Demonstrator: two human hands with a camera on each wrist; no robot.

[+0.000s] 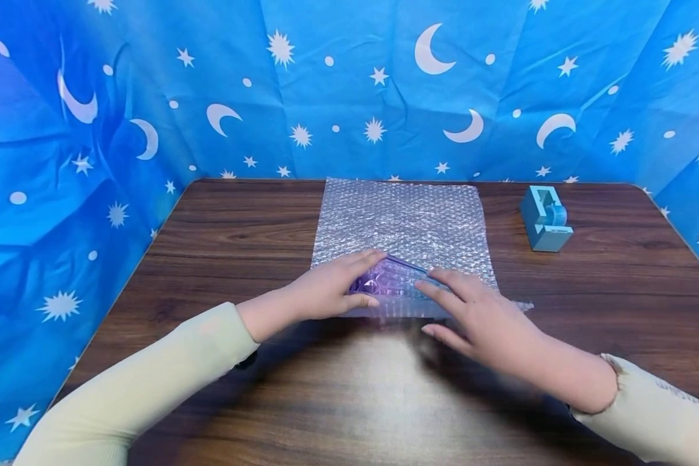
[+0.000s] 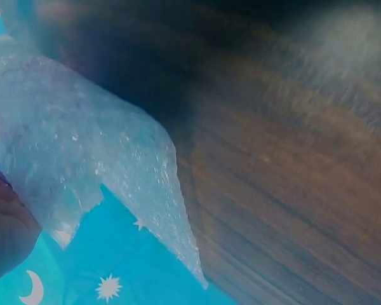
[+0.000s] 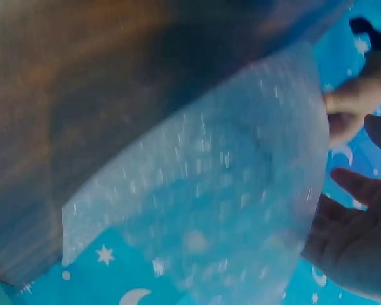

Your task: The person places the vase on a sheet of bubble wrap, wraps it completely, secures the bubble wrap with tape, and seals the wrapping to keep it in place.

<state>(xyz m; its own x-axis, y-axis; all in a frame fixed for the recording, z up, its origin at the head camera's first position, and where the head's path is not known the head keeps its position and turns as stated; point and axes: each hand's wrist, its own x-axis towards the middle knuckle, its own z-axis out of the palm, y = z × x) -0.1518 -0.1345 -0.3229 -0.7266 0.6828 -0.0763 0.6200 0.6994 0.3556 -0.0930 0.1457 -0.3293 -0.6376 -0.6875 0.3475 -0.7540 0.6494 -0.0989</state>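
Observation:
A sheet of clear bubble wrap (image 1: 404, 220) lies flat on the wooden table (image 1: 239, 226). Its near edge is folded over a purple object (image 1: 384, 281), which shows through the wrap. My left hand (image 1: 333, 288) lies on the left end of that fold with straight fingers and the thumb along the near edge. My right hand (image 1: 472, 310) rests flat on the wrap just right of the purple object, fingers spread. The left wrist view shows the bubble wrap (image 2: 82, 146) close up beside my left hand (image 2: 6, 232). In the right wrist view the bubble wrap (image 3: 228, 190) is blurred, next to my right hand (image 3: 362, 244).
A light blue tape dispenser (image 1: 546, 219) stands at the back right of the table. Blue cloth with white moons and stars (image 1: 384, 84) walls in the table at the back and both sides. Bare wood lies left of the wrap and in front of my hands.

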